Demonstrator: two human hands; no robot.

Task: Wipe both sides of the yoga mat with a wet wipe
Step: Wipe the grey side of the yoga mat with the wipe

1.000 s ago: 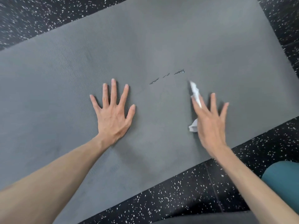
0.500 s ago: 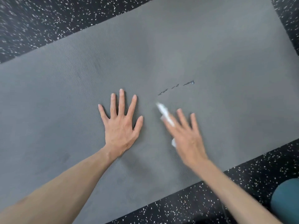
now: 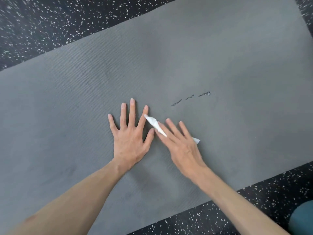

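**Wiping the upper face, stroke run leftward**

Mid-wipe on the first visible face of the flat grey foam yoga mat point(image 3: 186, 56), spread across the black speckled rubber floor point(image 3: 50, 22). Left hand point(image 3: 130, 141) planted flat near the mat's middle, fingers straight and splayed, pinning the foam down. Right hand point(image 3: 183, 146) just right of it, fingers extended and pressing the crumpled white wet wipe point(image 3: 155, 123) onto the surface; one end of the wipe poking out toward the left index finger, another scrap showing at the hand's right edge. Three small dark tears point(image 3: 190, 97) in the foam just beyond and right of the hands. Blue-green rounded object point(image 3: 303, 217) at the near right corner, identity unclear.

Compared with a second ago: wipe and right hand swept from right of the tears to almost touching the left hand; left hand unmoved on the mat.

Next, probably: reverse the stroke rightward or lift the bracing hand aside to reach uncovered areas. Flipping for the underside not yet done, judging by the mat lying flat.
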